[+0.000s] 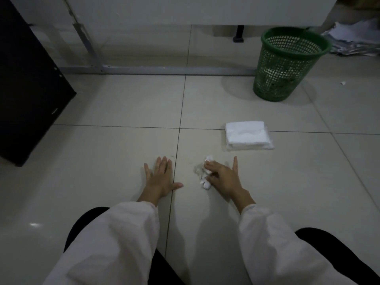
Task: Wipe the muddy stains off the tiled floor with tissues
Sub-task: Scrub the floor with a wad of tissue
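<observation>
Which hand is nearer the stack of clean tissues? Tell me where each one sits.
Right. The right hand, holding a crumpled tissue, is just below the tissue stack; the left hand lies flat, farther left across the grout line.

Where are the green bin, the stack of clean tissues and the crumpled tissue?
green bin (285,64), head view, mesh wall.
stack of clean tissues (247,134), head view, top sheet.
crumpled tissue (206,184), head view, lower end beside the right hand (222,177).

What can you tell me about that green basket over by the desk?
The green basket looks like a plastic wastebin with a solid rim and mesh walls that narrow toward the base. It stands upright on the tiled floor, beyond the tissue stack, beside a metal rail. Some litter shows dimly through the mesh. Neither hand touches it.
</observation>
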